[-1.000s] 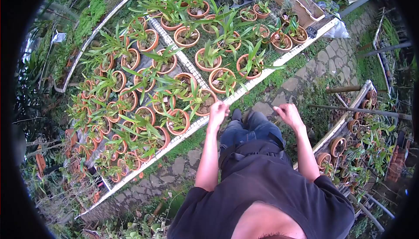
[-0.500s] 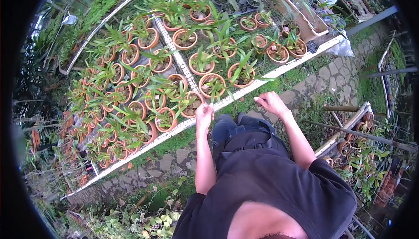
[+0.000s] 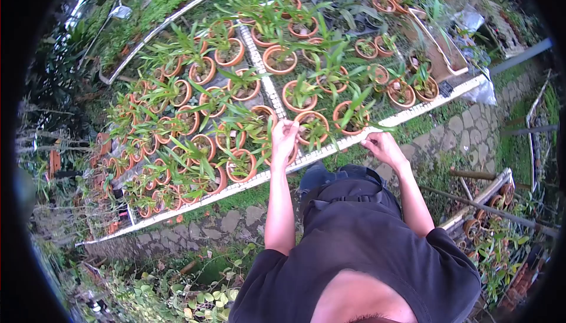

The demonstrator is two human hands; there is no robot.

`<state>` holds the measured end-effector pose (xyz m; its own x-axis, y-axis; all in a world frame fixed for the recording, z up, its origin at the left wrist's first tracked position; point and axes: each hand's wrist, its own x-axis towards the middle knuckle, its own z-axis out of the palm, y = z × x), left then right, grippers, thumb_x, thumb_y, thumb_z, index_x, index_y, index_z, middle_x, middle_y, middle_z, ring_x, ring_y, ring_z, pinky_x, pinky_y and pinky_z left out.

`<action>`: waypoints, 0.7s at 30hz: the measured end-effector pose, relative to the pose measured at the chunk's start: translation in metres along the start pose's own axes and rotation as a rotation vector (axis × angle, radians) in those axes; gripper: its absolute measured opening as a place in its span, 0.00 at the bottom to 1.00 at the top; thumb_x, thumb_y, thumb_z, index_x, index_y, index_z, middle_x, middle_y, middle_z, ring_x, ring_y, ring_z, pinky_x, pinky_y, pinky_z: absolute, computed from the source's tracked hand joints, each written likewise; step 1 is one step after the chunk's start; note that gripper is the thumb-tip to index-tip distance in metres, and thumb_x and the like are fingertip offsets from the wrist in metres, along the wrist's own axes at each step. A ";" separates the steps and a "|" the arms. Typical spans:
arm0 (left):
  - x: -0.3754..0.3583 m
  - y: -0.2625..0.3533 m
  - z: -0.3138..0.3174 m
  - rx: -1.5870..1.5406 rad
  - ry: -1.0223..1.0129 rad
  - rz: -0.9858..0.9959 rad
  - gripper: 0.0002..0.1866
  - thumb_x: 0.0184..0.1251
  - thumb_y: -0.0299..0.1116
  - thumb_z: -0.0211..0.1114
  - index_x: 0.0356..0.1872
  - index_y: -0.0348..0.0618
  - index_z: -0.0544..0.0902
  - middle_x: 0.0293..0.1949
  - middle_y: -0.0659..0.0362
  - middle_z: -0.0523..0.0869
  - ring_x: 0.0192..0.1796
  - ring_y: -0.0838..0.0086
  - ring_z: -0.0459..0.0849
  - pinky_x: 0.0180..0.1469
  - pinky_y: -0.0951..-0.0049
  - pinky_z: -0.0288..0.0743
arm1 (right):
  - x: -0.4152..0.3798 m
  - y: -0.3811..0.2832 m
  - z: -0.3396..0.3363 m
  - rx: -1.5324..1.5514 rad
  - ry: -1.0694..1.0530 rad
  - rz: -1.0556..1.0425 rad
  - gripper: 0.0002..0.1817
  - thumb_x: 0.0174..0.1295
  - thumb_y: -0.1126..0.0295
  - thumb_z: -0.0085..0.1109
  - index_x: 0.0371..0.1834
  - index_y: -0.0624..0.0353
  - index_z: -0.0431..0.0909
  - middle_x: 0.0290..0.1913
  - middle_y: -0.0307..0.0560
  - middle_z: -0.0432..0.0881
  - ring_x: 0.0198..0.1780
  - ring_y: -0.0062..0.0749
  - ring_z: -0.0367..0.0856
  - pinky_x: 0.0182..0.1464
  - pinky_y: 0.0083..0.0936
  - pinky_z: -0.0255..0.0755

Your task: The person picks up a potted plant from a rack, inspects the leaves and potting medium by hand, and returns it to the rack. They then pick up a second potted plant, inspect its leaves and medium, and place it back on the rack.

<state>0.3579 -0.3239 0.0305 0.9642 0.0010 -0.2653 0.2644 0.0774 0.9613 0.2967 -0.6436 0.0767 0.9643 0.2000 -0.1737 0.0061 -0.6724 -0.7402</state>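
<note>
Bench [image 3: 424, 107] first: left hand [image 3: 285, 137] and right hand [image 3: 384, 148] just moved in on it, so I'm in reach now. Path [image 3: 463, 138] gives me elbow room right of the right hand, white edge [image 3: 351, 141] just beside it. One pot [image 3: 327, 131] sits just right of the left. Both hands look curled; can't tell if anything's pinched.

The bench [image 3: 421, 109] lay before me, its divider [image 3: 266, 81] running near to far between pots [image 3: 202, 71] on the left and right. My left hand [image 3: 285, 137] was at the divider's near end, my right hand [image 3: 382, 148] beside the near edge, farther right. A stone path [image 3: 229, 221] ran along the bench's near side.
</note>
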 end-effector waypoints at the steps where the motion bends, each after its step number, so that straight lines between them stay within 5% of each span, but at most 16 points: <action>1: 0.008 0.008 -0.005 -0.017 0.006 -0.007 0.05 0.74 0.30 0.63 0.37 0.40 0.79 0.28 0.64 0.82 0.27 0.82 0.78 0.30 0.80 0.73 | 0.007 -0.006 0.001 0.022 0.002 0.009 0.15 0.68 0.64 0.62 0.33 0.68 0.82 0.20 0.46 0.79 0.23 0.28 0.79 0.29 0.30 0.72; 3: 0.031 0.022 -0.022 -0.039 0.007 0.043 0.06 0.75 0.31 0.63 0.40 0.39 0.79 0.27 0.64 0.82 0.27 0.83 0.78 0.30 0.81 0.73 | 0.023 -0.029 0.000 0.072 -0.007 0.010 0.14 0.68 0.65 0.62 0.35 0.69 0.82 0.22 0.46 0.80 0.23 0.26 0.76 0.30 0.30 0.72; 5: 0.052 0.053 -0.043 -0.039 0.031 0.102 0.06 0.75 0.31 0.63 0.40 0.39 0.79 0.27 0.64 0.82 0.27 0.82 0.79 0.31 0.81 0.75 | 0.041 -0.046 -0.001 0.062 -0.029 0.033 0.13 0.65 0.64 0.64 0.35 0.66 0.83 0.24 0.55 0.82 0.27 0.43 0.82 0.35 0.37 0.73; 10: 0.143 0.098 -0.126 0.033 0.283 0.205 0.09 0.74 0.36 0.64 0.42 0.40 0.81 0.30 0.63 0.84 0.30 0.82 0.80 0.33 0.80 0.76 | 0.079 -0.061 0.008 0.008 -0.067 0.049 0.11 0.65 0.66 0.64 0.34 0.66 0.83 0.20 0.51 0.77 0.22 0.37 0.73 0.30 0.35 0.66; 13: 0.233 0.062 -0.190 0.239 0.541 0.273 0.14 0.69 0.37 0.68 0.44 0.34 0.83 0.34 0.57 0.87 0.32 0.77 0.83 0.34 0.77 0.78 | 0.089 -0.066 0.015 0.002 -0.088 0.051 0.11 0.65 0.66 0.64 0.35 0.66 0.83 0.23 0.53 0.80 0.24 0.37 0.78 0.32 0.34 0.70; 21: 0.345 0.046 -0.241 0.361 0.453 -0.143 0.15 0.64 0.32 0.66 0.45 0.30 0.81 0.30 0.53 0.85 0.25 0.73 0.83 0.32 0.73 0.84 | 0.085 -0.060 0.023 -0.051 -0.076 0.206 0.11 0.65 0.66 0.65 0.36 0.66 0.83 0.25 0.53 0.82 0.25 0.39 0.80 0.33 0.34 0.72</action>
<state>0.6973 -0.0799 -0.0346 0.8343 0.4467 -0.3231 0.4582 -0.2359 0.8570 0.3724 -0.5700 0.0910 0.9237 0.1067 -0.3679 -0.1738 -0.7392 -0.6507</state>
